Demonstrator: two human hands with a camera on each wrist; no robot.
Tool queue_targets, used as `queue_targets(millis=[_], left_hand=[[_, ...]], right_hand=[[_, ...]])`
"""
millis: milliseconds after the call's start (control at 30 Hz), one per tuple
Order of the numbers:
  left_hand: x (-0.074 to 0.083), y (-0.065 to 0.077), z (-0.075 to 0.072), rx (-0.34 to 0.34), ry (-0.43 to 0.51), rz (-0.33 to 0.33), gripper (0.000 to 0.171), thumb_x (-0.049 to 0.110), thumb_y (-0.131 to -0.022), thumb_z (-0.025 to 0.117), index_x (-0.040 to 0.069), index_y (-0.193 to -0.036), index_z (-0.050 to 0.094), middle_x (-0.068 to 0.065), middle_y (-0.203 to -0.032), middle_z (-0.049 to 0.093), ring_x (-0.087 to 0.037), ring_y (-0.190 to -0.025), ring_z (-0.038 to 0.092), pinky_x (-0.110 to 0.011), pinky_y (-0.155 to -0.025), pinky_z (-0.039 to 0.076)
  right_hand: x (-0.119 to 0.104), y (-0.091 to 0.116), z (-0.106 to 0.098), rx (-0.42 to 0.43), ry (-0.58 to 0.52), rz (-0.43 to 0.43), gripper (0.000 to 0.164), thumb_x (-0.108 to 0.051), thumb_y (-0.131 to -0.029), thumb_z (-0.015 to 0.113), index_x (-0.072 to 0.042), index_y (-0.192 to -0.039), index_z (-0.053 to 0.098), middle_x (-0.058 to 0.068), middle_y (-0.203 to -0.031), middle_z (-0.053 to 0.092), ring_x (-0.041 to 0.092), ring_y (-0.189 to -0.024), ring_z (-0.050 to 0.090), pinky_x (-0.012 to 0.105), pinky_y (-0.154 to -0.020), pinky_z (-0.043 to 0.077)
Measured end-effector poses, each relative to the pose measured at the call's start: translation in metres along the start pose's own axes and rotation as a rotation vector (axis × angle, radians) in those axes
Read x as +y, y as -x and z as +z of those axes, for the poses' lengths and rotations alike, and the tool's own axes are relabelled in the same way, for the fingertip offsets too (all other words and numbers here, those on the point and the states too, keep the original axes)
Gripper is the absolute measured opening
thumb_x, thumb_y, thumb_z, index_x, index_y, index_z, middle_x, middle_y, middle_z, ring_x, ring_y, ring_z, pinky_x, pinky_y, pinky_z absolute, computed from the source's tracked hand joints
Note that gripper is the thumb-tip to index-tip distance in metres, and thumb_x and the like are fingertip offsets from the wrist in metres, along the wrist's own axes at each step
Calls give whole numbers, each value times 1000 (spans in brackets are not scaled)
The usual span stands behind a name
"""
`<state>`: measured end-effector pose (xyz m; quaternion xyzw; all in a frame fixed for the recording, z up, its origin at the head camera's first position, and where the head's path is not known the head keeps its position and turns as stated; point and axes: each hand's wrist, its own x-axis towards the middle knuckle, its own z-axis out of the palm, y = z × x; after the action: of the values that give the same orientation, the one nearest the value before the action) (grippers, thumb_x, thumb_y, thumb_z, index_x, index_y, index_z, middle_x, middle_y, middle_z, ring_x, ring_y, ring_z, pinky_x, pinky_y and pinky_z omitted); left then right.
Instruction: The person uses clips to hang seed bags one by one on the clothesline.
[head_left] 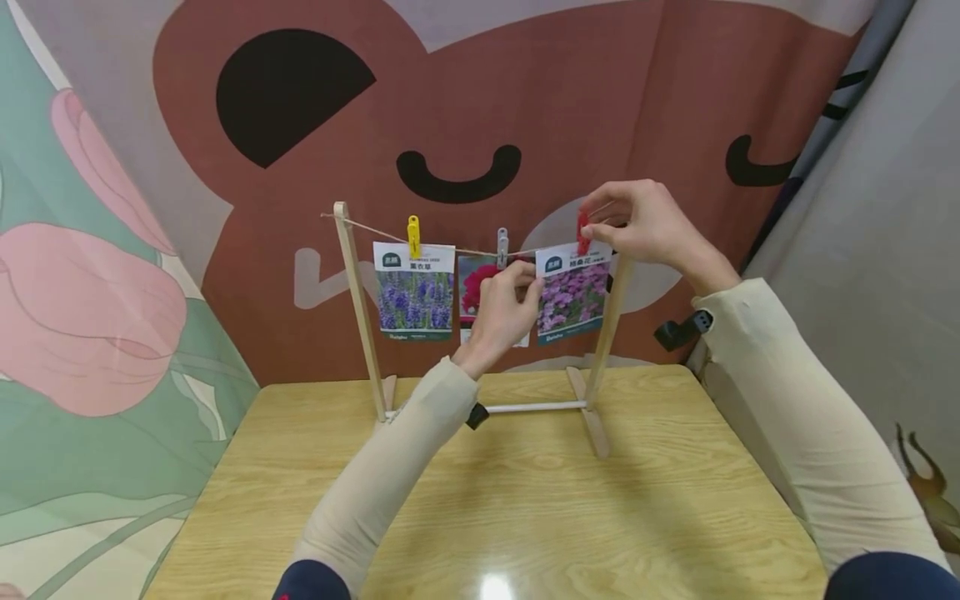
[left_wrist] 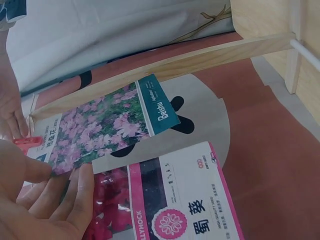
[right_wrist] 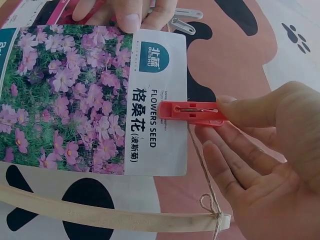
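Observation:
My right hand [head_left: 641,225] pinches a red clothespin [right_wrist: 192,111] between thumb and fingers. The clothespin sits on the top edge of a pink-flower seed packet [right_wrist: 75,100], at the string [right_wrist: 200,152]. My left hand [head_left: 506,308] pinches the side edge of this same packet, thumb in front. Behind the left hand hangs a hollyhock seed packet [left_wrist: 175,200], partly hidden in the head view, under a grey clothespin [head_left: 502,246]. Further left, a yellow clothespin [head_left: 413,237] holds a purple-flower seed packet [head_left: 415,300].
The string runs between two upright posts of a wooden stand [head_left: 356,308], whose feet rest on the wooden table [head_left: 450,500] near its back edge. A white crossbar [head_left: 536,407] joins the stand low down. Close behind it hangs a printed curtain [head_left: 570,125].

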<state>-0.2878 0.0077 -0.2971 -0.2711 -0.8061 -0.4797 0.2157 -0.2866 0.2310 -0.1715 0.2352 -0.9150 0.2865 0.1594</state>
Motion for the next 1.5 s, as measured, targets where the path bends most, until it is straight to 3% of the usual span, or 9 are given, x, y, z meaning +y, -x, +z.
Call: queue_targets(millis=[200,333,600,867,1000,1133,1367,1500], left_hand=[[-2,3,-3,1,10,-6,22,14,-108,63,-1,-122,71,-16,-111,81,-22,-84,77,-32,-77,63],[-4,4,-5,6,28,-18,20,15,-108,63,2,-121,72,-14,-109,81,-20,-85,78,-30,-78,64],[-6,9,-10,7,55,-46,20,15,-108,63,2,-120,71,-15,-108,80,-27,-89,79,-29,-77,63],[-8,15,-15,1,36,-63,21,18,-108,63,4,-121,72,-11,-109,80,-18,-91,78,-30,-82,64],[-9,20,-20,-33,12,-57,23,20,-109,62,5,-123,71,-8,-113,79,-18,-99,76,-32,-89,63],[-10,31,-28,-77,-26,-65,25,22,-110,60,7,-127,71,-6,-118,77,-19,-103,75,-36,-90,63],[-17,56,-43,-139,-38,-108,30,25,-111,60,9,-134,69,-5,-124,75,-19,-109,73,-40,-93,63],[-24,71,-52,-140,-68,-110,30,24,-111,60,9,-135,69,-6,-125,76,-20,-109,72,-42,-89,62]], right_hand=[[0,3,-1,11,-5,16,30,-17,-102,74,-6,-130,74,20,-122,77,36,-114,75,25,-81,56],[2,5,-1,29,-23,19,32,-18,-101,75,-6,-130,73,20,-122,77,36,-113,74,16,-77,50],[8,10,1,88,-42,7,35,-19,-100,77,-6,-132,72,17,-126,76,33,-113,74,13,-83,48],[9,22,4,142,-49,-12,34,-16,-100,76,-5,-131,72,16,-128,75,33,-112,73,9,-84,48],[11,29,7,189,-52,-45,30,-13,-99,77,-4,-127,74,13,-122,76,12,-101,72,7,-84,47],[14,39,14,224,-95,-105,28,-10,-97,79,-3,-124,76,10,-118,74,-6,-94,63,7,-85,48],[24,63,26,337,-142,-185,27,5,-91,81,2,-117,76,13,-119,74,-8,-95,63,9,-91,51],[34,78,36,328,-138,-167,28,4,-91,81,0,-118,76,13,-117,74,-8,-96,63,8,-91,49]])
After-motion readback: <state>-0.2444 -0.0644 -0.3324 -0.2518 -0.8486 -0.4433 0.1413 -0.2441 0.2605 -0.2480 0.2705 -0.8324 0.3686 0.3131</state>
